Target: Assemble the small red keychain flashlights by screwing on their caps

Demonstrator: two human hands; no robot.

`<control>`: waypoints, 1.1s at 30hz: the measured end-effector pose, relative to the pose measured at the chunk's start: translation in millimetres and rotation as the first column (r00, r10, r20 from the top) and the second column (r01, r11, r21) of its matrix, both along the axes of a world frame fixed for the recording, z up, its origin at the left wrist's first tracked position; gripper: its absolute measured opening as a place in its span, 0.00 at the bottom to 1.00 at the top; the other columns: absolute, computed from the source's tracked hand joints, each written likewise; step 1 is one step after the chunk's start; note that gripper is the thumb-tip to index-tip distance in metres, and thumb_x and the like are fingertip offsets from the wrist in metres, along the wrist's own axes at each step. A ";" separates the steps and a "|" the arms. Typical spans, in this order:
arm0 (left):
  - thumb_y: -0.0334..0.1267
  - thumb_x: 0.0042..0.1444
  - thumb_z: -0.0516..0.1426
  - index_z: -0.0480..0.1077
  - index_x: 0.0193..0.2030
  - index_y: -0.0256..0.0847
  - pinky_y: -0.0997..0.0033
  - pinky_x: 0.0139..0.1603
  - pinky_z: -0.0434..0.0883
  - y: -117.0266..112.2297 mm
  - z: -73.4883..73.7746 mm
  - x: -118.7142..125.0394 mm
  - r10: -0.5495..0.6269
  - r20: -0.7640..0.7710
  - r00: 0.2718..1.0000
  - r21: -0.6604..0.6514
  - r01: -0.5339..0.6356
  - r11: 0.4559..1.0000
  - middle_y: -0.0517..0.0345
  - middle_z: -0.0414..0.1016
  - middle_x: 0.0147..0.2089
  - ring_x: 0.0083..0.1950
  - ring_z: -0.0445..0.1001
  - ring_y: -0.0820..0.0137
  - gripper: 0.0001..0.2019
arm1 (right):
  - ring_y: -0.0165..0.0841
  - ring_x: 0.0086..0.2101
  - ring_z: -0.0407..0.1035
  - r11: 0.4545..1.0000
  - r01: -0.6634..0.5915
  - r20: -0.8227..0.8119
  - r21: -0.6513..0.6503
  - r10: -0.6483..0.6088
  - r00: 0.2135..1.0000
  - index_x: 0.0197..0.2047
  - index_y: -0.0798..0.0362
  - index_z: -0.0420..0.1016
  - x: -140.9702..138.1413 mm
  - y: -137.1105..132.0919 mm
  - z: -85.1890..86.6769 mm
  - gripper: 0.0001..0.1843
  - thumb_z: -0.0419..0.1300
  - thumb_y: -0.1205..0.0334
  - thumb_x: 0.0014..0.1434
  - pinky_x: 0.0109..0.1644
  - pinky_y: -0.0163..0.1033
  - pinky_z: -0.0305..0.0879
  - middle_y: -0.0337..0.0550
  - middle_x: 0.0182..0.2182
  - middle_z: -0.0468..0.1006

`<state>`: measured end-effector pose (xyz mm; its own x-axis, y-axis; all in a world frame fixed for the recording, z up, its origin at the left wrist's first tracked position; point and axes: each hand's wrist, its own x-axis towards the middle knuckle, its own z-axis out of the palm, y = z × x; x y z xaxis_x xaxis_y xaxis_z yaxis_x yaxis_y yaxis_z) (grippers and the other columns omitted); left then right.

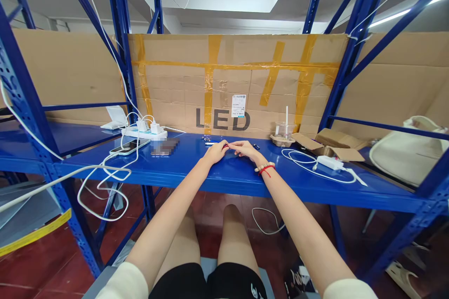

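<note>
My left hand [215, 152] rests on the blue shelf top [182, 168], fingers together and curled over toward the middle. My right hand [243, 148] meets it at the fingertips, its fingers bent and pressed together. A small dark red spot shows where the fingertips touch. What it is, or whether anything is pinched there, is too small to make out. A beaded bracelet with a red cord [265, 168] circles my right wrist. Just behind my left hand lies a blue and white pen-like item [210, 143]. A small dark object [256, 146] lies beyond my right hand.
At left are a power strip [143, 133] with chargers, a phone [129, 147] and looped white cables [105, 173]. Rightward sit a clear cup [284, 130] with a straw, opened cardboard [333, 142], a white adapter [329, 162] and a cream bag [403, 152]. Cardboard [168, 88] stands behind.
</note>
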<state>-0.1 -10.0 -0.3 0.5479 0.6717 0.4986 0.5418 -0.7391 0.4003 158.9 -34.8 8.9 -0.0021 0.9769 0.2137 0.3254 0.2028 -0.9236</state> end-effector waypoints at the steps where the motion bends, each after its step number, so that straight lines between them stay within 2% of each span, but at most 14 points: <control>1: 0.38 0.59 0.46 0.64 0.41 0.42 0.70 0.35 0.66 0.0 0.1 -0.1 0.001 -0.001 1.000 -0.001 -0.001 1.000 0.59 0.71 0.30 0.35 0.71 0.67 0.08 | 0.20 0.18 0.62 1.000 0.002 0.001 0.004 -0.002 1.000 0.33 0.56 0.79 -0.1 -0.2 0.0 0.15 0.68 0.56 0.41 0.15 0.22 0.54 0.41 0.26 0.76; 5: 0.39 0.59 0.46 0.63 0.42 0.43 0.70 0.35 0.66 -0.4 0.8 -0.1 0.006 -0.005 1.000 -0.008 -0.006 1.000 0.59 0.71 0.30 0.34 0.71 0.67 0.09 | 0.20 0.19 0.62 1.000 0.009 -0.003 0.013 -0.009 1.000 0.33 0.56 0.79 0.3 -0.1 -0.2 0.15 0.68 0.57 0.41 0.15 0.22 0.54 0.42 0.28 0.77; 15: 0.40 0.59 0.47 0.64 0.41 0.43 0.70 0.36 0.66 0.6 -0.2 0.9 0.018 0.017 1.000 -0.024 -0.018 1.000 0.61 0.70 0.26 0.32 0.71 0.68 0.09 | 0.20 0.19 0.62 0.999 -0.001 -0.023 0.032 0.002 1.000 0.35 0.57 0.78 5.0 5.6 -5.0 0.13 0.67 0.63 0.43 0.15 0.23 0.54 0.42 0.26 0.76; 21: 0.40 0.58 0.47 0.63 0.42 0.43 0.69 0.36 0.66 1.1 -0.7 1.2 0.027 0.025 0.999 -0.031 -0.027 0.999 0.62 0.70 0.26 0.32 0.71 0.68 0.08 | 0.20 0.18 0.62 0.997 0.055 -0.039 0.062 -0.053 0.998 0.36 0.57 0.77 5.8 7.6 -6.2 0.14 0.66 0.62 0.43 0.15 0.24 0.54 0.42 0.27 0.77; 24: 0.40 0.58 0.47 0.63 0.42 0.43 0.69 0.36 0.66 1.8 -1.2 1.2 0.021 0.020 1.000 -0.031 -0.021 0.999 0.62 0.70 0.26 0.32 0.71 0.68 0.08 | 0.20 0.18 0.61 0.995 0.071 -0.040 0.072 -0.069 0.997 0.35 0.57 0.78 5.6 7.3 -5.7 0.15 0.67 0.60 0.42 0.15 0.24 0.53 0.42 0.24 0.76; 33: 0.41 0.58 0.47 0.62 0.43 0.43 0.69 0.36 0.66 2.0 -1.9 1.0 0.015 0.021 1.000 -0.031 -0.014 0.999 0.59 0.71 0.29 0.34 0.71 0.67 0.09 | 0.21 0.18 0.59 0.992 0.054 -0.047 0.117 -0.049 0.998 0.27 0.58 0.77 3.4 4.1 -2.8 0.16 0.68 0.55 0.37 0.16 0.24 0.53 0.36 0.16 0.70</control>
<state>0.9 -8.0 -2.2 0.5273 0.6945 0.4894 0.5434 -0.7185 0.4341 162.2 -30.7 6.1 0.0592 0.9433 0.3267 0.2983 0.2956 -0.9075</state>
